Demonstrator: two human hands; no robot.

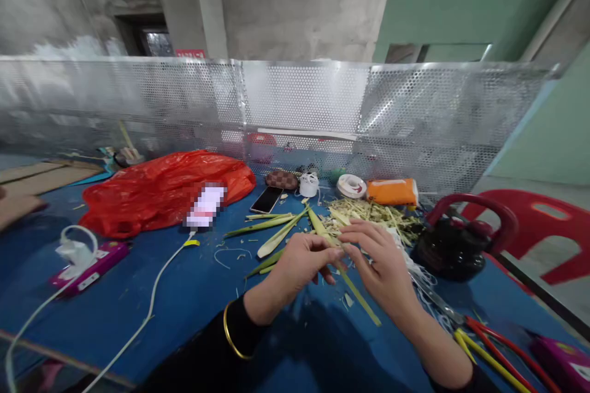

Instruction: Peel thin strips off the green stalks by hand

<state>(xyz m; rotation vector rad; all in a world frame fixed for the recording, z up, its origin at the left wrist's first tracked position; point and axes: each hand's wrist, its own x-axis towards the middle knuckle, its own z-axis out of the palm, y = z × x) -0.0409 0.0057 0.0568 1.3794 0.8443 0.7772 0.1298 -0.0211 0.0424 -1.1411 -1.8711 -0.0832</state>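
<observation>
My left hand (302,261) and my right hand (380,264) meet over a blue table (184,313), both pinching one long green leaf strip (357,295) that slants from the upper left down to the lower right. The left fingers curl round the strip near its middle. My right thumb and fingers close on it just beside them. A gold bangle (230,334) sits on my left wrist. More green strips (271,224) lie just beyond my hands, and a heap of pale cut leaf scraps (378,215) lies behind the right hand.
A red plastic bag (157,190), a dark phone (266,199), a white tape roll (351,186) and an orange pack (391,191) line the back. A dark kettle with a red handle (454,245) stands right. Scissors (470,325), white cables (152,301), a perforated metal screen (299,110).
</observation>
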